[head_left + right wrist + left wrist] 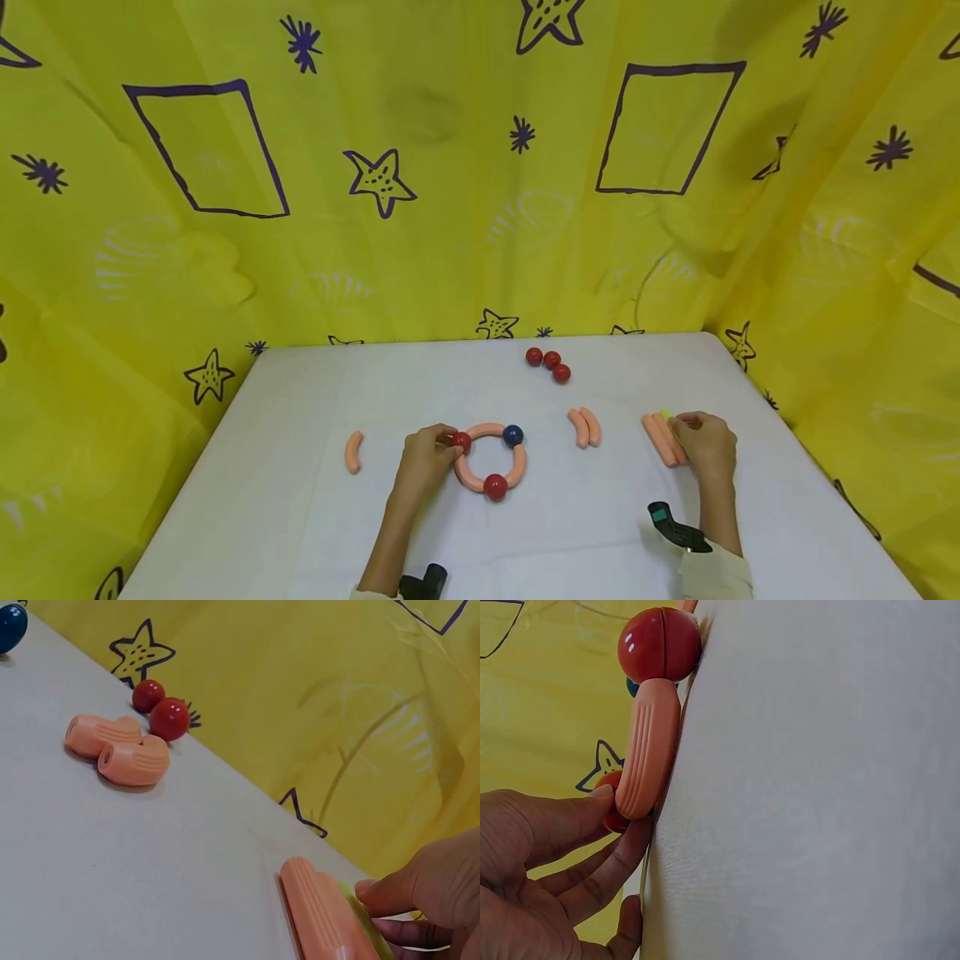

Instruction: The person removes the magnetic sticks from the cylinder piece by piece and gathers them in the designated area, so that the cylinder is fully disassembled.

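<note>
L grip (429, 457) pinches red ball (462, 442) of ring (470, 477), R grip (707, 446) holds yel-grn stick (667, 413).

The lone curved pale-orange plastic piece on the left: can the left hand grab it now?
Probably yes: only bare white tabletop shows between the curved pale-orange plastic piece and the left hand. But it's pinching a shiny red plastic ball, so it'd likely need to let go first.

near the left hand (547, 870), a red ball (649, 649) is glossy plastic with a fine seam, and the curved pink piece (649, 750) is smooth, duller plastic with moulded grooves. by the right hand (439, 896), the straight pink sticks (311, 907) share that ribbed finish. beneath the hands, the white table covering (802, 787) looks like matt cloth; beyond them, the yellow backdrop (435, 125) looks thin and softly creased.
</note>
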Demonstrator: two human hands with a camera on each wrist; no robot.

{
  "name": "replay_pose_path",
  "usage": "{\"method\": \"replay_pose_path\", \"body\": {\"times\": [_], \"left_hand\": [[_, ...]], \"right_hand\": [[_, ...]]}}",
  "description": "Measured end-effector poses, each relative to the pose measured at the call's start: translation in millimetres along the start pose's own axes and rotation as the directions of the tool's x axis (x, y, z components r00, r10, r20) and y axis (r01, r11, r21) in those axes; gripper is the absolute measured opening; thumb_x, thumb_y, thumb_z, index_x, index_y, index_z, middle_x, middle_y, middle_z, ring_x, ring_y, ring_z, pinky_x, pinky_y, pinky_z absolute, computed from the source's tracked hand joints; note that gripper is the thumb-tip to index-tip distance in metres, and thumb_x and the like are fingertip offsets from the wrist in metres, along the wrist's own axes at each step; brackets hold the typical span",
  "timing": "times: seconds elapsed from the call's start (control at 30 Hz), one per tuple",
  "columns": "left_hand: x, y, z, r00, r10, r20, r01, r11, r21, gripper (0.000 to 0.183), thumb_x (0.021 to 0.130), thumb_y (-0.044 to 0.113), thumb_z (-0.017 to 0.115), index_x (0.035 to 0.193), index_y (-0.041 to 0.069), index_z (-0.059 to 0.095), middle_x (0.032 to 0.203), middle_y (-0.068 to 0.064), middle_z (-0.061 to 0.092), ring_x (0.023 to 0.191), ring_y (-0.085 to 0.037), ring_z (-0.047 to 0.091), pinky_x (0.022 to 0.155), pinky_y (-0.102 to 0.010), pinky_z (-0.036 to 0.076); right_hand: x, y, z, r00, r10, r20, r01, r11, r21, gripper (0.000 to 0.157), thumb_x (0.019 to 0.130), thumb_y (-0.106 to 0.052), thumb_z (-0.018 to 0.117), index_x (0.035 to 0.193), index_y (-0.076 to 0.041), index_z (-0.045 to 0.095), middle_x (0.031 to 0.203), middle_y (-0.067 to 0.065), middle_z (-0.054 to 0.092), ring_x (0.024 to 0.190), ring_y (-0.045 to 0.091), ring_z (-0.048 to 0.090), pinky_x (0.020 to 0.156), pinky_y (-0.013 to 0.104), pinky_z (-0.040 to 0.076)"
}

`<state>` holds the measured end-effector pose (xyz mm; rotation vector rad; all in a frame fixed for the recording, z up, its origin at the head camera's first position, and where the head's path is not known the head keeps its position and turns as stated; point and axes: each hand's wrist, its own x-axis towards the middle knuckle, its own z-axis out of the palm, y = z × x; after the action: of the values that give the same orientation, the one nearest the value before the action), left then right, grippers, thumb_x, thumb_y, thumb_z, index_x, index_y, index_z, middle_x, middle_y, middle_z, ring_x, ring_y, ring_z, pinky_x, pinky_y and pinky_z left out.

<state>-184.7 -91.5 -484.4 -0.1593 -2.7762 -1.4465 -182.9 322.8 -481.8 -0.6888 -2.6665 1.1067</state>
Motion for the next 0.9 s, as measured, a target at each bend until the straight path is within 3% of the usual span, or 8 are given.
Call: {"method": "replay_pose_path", "body": {"times": [0.2, 0.33, 0.43, 0.5, 0.6, 0.67, 0.77, 0.9], "left_hand": [[-1.5, -1.2, -0.7, 1.000, -0.007, 0.010, 0.007, 1.000, 0.000, 0.024, 0.085, 0.007, 0.072, 0.107, -0.001, 0.069, 0.093, -0.013, 0.072, 0.083, -0.019, 0.066, 0.070, -0.031, 0.053], [-3.3, -2.7, -0.6, 1.000, -0.020, 0.019, 0.020, 1.000, 0.004, 0.026, 0.085, 0.007, 0.072, 0.109, -0.002, 0.068, 0.095, -0.014, 0.072, 0.081, -0.018, 0.065, 0.068, -0.030, 0.052], [-4.3, -3.0, -0.1, 1.000, -0.022, 0.020, 0.022, 1.000, 0.011, 0.028, 0.085, 0.008, 0.073, 0.110, -0.002, 0.067, 0.096, -0.014, 0.071, 0.081, -0.017, 0.065, 0.066, -0.028, 0.051], [-4.8, -2.4, 0.6, 0.999, -0.026, 0.020, 0.025, 0.999, 0.021, 0.028, 0.085, 0.009, 0.073, 0.111, -0.002, 0.067, 0.096, -0.014, 0.071, 0.080, -0.017, 0.064, 0.064, -0.027, 0.051], [-5.1, -0.5, 1.1, 0.999, -0.029, 0.016, 0.029, 0.999, 0.042, 0.028, 0.086, 0.011, 0.073, 0.111, -0.002, 0.067, 0.095, -0.013, 0.071, 0.077, -0.015, 0.062, 0.063, -0.026, 0.049], [-5.0, 1.2, 1.2, 0.999, -0.031, 0.012, 0.031, 0.998, 0.056, 0.028, 0.087, 0.012, 0.072, 0.111, -0.002, 0.067, 0.093, -0.013, 0.071, 0.075, -0.015, 0.060, 0.061, -0.025, 0.048], [-4.1, 4.0, 0.5, 0.999, -0.035, 0.009, 0.035, 0.997, 0.068, 0.029, 0.087, 0.013, 0.072, 0.111, -0.002, 0.067, 0.093, -0.013, 0.070, 0.072, -0.014, 0.057, 0.059, -0.025, 0.046], [-2.1, 6.9, 0.1, 0.999, -0.049, 0.008, 0.048, 0.996, 0.077, 0.029, 0.088, 0.014, 0.071, 0.111, -0.002, 0.067, 0.094, -0.013, 0.070, 0.068, -0.015, 0.053, 0.057, -0.025, 0.043]], "right_hand": [[-2, -7, 3.1, 0.990, -0.071, -0.119, 0.076, 0.996, 0.041, 0.034, 0.100, -0.022, 0.053, 0.111, 0.008, 0.064, 0.105, 0.029, 0.064, 0.092, 0.038, 0.058, 0.065, 0.030, 0.043], [-5, -26, 12.2, 0.949, -0.187, -0.254, 0.222, 0.968, 0.116, 0.026, 0.098, -0.018, 0.057, 0.103, 0.004, 0.069, 0.097, 0.023, 0.070, 0.083, 0.018, 0.061, 0.065, 0.015, 0.040], [-9, -48, 24.8, 0.911, -0.298, -0.284, 0.351, 0.924, 0.155, 0.020, 0.096, -0.016, 0.061, 0.098, 0.002, 0.071, 0.089, 0.018, 0.073, 0.074, 0.001, 0.057, 0.063, 0.006, 0.040], [-15, -64, 35.2, 0.895, -0.379, -0.237, 0.424, 0.887, 0.183, 0.018, 0.095, -0.015, 0.063, 0.098, 0.001, 0.071, 0.087, 0.016, 0.073, 0.074, -0.001, 0.058, 0.063, 0.006, 0.043], [-28, -87, 53.5, 0.854, -0.512, -0.090, 0.519, 0.830, 0.205, 0.016, 0.095, -0.013, 0.064, 0.101, 0.000, 0.071, 0.090, 0.014, 0.072, 0.081, 0.012, 0.064, 0.066, 0.013, 0.049], [-38, -100, 67.1, 0.817, -0.576, 0.036, 0.557, 0.804, 0.210, 0.016, 0.095, -0.014, 0.064, 0.104, -0.002, 0.070, 0.094, 0.011, 0.072, 0.087, 0.020, 0.065, 0.069, 0.019, 0.052], [-51, -116, 87.1, 0.740, -0.639, 0.208, 0.606, 0.768, 0.207, 0.018, 0.094, -0.016, 0.065, 0.108, -0.006, 0.070, 0.101, 0.007, 0.071, 0.095, 0.022, 0.065, 0.076, 0.029, 0.055], [-64, -126, 106.7, 0.659, -0.666, 0.351, 0.635, 0.742, 0.216, 0.022, 0.093, -0.015, 0.066, 0.113, -0.008, 0.069, 0.113, 0.006, 0.068, 0.110, 0.023, 0.062, 0.093, 0.041, 0.052]]}}
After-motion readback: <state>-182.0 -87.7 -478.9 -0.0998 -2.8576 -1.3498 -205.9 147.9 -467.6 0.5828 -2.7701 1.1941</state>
